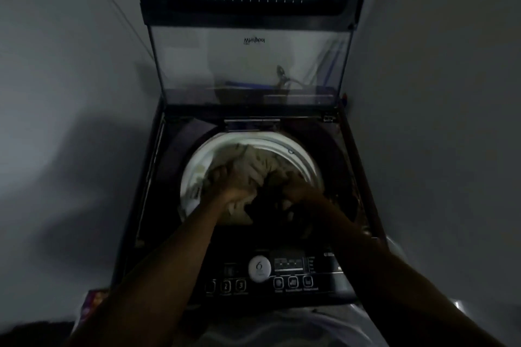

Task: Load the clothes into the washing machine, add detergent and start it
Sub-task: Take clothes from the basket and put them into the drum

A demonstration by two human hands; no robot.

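Clothes (260, 162) in drum (300, 155), left hand (231, 188), right hand (299, 189) seemingly gripping

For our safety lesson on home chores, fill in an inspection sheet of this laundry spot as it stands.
Surface: washing machine top, lid raised.
Job's things: clothes in the drum; detergent not identified.
Clutter: colourful packet at lower left.
Hands: left hand and right hand on the clothes; grip unclear.
Cables: thin line on left wall.
Surroundings: plain walls, dim light.

Left hand (229, 187) near right hand (299, 188)
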